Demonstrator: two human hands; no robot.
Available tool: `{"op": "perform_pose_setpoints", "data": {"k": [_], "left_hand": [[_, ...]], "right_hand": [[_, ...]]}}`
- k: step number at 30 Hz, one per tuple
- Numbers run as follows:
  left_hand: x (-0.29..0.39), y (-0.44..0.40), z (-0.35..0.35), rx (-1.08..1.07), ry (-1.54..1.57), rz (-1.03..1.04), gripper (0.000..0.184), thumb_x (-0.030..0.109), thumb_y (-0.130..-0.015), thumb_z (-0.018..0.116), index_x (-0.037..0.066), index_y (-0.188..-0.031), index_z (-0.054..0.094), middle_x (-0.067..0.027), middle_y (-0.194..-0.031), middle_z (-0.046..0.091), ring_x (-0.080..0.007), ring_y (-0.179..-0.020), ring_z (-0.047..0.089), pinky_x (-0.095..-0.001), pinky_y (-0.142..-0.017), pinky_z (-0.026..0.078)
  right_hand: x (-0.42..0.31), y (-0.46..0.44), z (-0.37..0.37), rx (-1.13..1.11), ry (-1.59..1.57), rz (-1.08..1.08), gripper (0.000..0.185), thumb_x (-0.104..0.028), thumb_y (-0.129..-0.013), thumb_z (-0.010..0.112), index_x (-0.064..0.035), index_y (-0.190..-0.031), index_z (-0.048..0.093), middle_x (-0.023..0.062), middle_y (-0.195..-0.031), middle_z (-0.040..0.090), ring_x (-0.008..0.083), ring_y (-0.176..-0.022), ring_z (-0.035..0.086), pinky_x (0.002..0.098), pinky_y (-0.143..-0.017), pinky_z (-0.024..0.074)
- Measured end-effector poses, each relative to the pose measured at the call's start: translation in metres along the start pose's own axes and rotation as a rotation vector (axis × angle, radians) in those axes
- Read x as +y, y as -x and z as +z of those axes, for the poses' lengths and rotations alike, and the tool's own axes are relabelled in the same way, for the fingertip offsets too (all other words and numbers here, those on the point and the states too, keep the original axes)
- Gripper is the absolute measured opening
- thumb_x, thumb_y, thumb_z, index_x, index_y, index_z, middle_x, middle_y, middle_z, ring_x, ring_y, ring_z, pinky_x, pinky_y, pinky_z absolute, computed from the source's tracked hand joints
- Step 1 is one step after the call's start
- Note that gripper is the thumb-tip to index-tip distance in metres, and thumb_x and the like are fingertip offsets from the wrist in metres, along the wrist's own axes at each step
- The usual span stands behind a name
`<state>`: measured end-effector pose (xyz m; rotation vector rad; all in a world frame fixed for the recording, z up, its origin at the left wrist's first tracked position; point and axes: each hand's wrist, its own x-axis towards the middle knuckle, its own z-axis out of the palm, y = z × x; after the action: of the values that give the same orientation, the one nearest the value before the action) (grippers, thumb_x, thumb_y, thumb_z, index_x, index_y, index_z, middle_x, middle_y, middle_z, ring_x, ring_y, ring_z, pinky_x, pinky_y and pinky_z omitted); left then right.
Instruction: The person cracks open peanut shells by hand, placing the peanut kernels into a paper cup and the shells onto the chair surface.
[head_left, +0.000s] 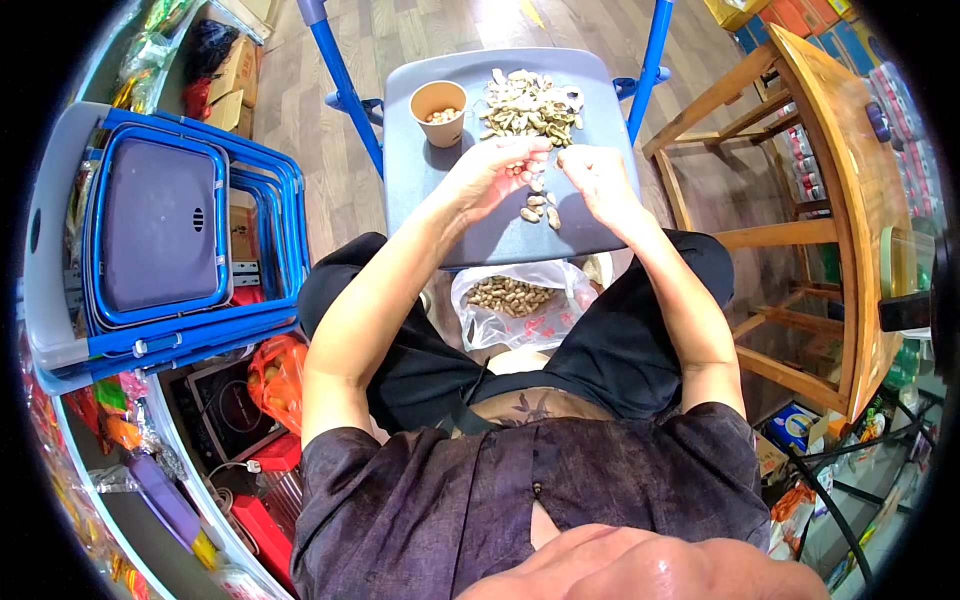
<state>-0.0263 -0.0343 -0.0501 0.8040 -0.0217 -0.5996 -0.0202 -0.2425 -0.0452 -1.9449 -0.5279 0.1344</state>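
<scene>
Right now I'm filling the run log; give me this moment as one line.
left hand: cupping peanut kernels; right hand: closed, contents hidden; paper cup: upright, kernels inside; shells: heaped beside cup; plastic bag: peanuts inside

Along the left side of the chair seat (412, 205), nearer us than the cup (438, 132), we have bare room, and a narrow gap runs between cup and shell pile (525, 105). That pile blocks us straight ahead; loose peanuts (553, 217) lie between our wrists.

cup (437, 136): tan | shells (525, 102): beige | seat (412, 200): grey | bag (490, 331): translucent, red print | trousers (640, 325): black | shirt (420, 500): mottled dark purple
</scene>
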Motion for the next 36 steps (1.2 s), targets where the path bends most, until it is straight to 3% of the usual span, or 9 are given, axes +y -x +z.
{"op": "perform_pose_setpoints", "data": {"k": [4, 7, 9, 13, 19, 21, 24, 26, 36], "left_hand": [[-0.004, 0.002, 0.010, -0.001, -0.147, 0.030, 0.037, 0.012, -0.086, 0.066, -0.003, -0.119, 0.058, -0.0064, -0.107, 0.063, -0.0113, -0.094, 0.057, -0.0251, -0.086, 0.044], [-0.006, 0.003, 0.016, 0.020, -0.461, 0.136, 0.033, 0.011, -0.085, 0.066, 0.000, -0.116, 0.061, -0.0054, -0.107, 0.064, -0.0106, -0.097, 0.057, -0.0254, -0.087, 0.044], [-0.008, 0.002, 0.013, 0.035, -0.485, 0.159, 0.031, 0.010, -0.085, 0.067, 0.000, -0.113, 0.062, -0.0053, -0.105, 0.064, -0.0106, -0.094, 0.058, -0.0252, -0.086, 0.045], [-0.014, -0.003, 0.009, 0.072, -0.575, 0.233, 0.022, 0.007, -0.084, 0.067, 0.000, -0.105, 0.064, -0.0045, -0.097, 0.066, -0.0104, -0.087, 0.060, -0.0242, -0.081, 0.047], [-0.016, -0.004, 0.005, 0.089, -0.567, 0.296, 0.019, 0.006, -0.084, 0.068, 0.001, -0.102, 0.064, -0.0032, -0.092, 0.066, -0.0099, -0.084, 0.060, -0.0237, -0.079, 0.047], [-0.017, -0.007, 0.004, 0.083, -0.556, 0.304, 0.020, 0.006, -0.084, 0.068, 0.001, -0.102, 0.064, -0.0031, -0.092, 0.065, -0.0099, -0.084, 0.060, -0.0237, -0.079, 0.047], [-0.020, -0.007, 0.011, 0.111, -0.515, 0.334, 0.016, 0.005, -0.083, 0.067, 0.002, -0.099, 0.064, -0.0023, -0.088, 0.065, -0.0089, -0.081, 0.059, -0.0229, -0.076, 0.047], [-0.019, -0.007, 0.014, 0.146, -0.486, 0.357, 0.012, 0.003, -0.083, 0.066, 0.002, -0.095, 0.065, -0.0016, -0.086, 0.065, -0.0080, -0.078, 0.058, -0.0221, -0.073, 0.047], [-0.013, 0.001, 0.018, 0.095, -0.545, 0.238, 0.017, 0.010, -0.086, 0.066, 0.002, -0.100, 0.063, -0.0029, -0.093, 0.064, -0.0098, -0.088, 0.058, -0.0250, -0.083, 0.045]], "right_hand": [[-0.012, 0.002, 0.002, 0.059, 0.023, 0.040, 0.031, -0.025, -0.091, 0.055, 0.0027, -0.077, 0.058, 0.0044, -0.060, 0.049, 0.0077, -0.059, 0.044, 0.0293, -0.054, 0.0386], [-0.014, 0.002, 0.006, 0.037, -0.021, 0.032, 0.032, -0.026, -0.090, 0.056, 0.0032, -0.078, 0.059, 0.0043, -0.060, 0.050, 0.0076, -0.060, 0.045, 0.0288, -0.055, 0.0391], [-0.012, 0.002, 0.009, 0.034, -0.076, 0.047, 0.034, -0.025, -0.092, 0.054, 0.0009, -0.071, 0.050, -0.0041, -0.063, 0.042, 0.0052, -0.063, 0.037, 0.0259, -0.054, 0.0328], [-0.007, 0.001, 0.005, -0.024, -0.071, 0.093, 0.036, -0.028, -0.092, 0.055, 0.0050, -0.077, 0.058, 0.0036, -0.062, 0.052, 0.0077, -0.062, 0.046, 0.0285, -0.056, 0.0395], [-0.003, 0.002, 0.005, -0.090, -0.301, 0.096, 0.030, -0.031, -0.093, 0.051, -0.0048, -0.079, 0.057, -0.0060, -0.063, 0.044, 0.0066, -0.058, 0.039, 0.0249, -0.052, 0.0350], [-0.009, 0.001, 0.003, -0.167, -0.462, 0.377, 0.025, -0.032, -0.091, 0.049, -0.0121, -0.076, 0.053, -0.0088, -0.061, 0.036, 0.0042, -0.054, 0.030, 0.0217, -0.047, 0.0258], [-0.009, 0.001, 0.003, -0.181, -0.532, 0.400, 0.024, -0.031, -0.089, 0.048, -0.0150, -0.072, 0.050, -0.0101, -0.061, 0.032, 0.0031, -0.052, 0.024, 0.0216, -0.045, 0.0180], [-0.006, 0.000, 0.002, -0.195, -0.557, 0.407, 0.024, -0.031, -0.089, 0.048, -0.0150, -0.072, 0.050, -0.0102, -0.060, 0.031, 0.0032, -0.052, 0.024, 0.0218, -0.046, 0.0182], [-0.012, 0.003, 0.003, -0.252, -0.654, 0.439, 0.028, -0.034, -0.091, 0.047, -0.0153, -0.071, 0.044, -0.0106, -0.061, 0.028, 0.0027, -0.052, 0.022, 0.0207, -0.046, 0.0180]]}}
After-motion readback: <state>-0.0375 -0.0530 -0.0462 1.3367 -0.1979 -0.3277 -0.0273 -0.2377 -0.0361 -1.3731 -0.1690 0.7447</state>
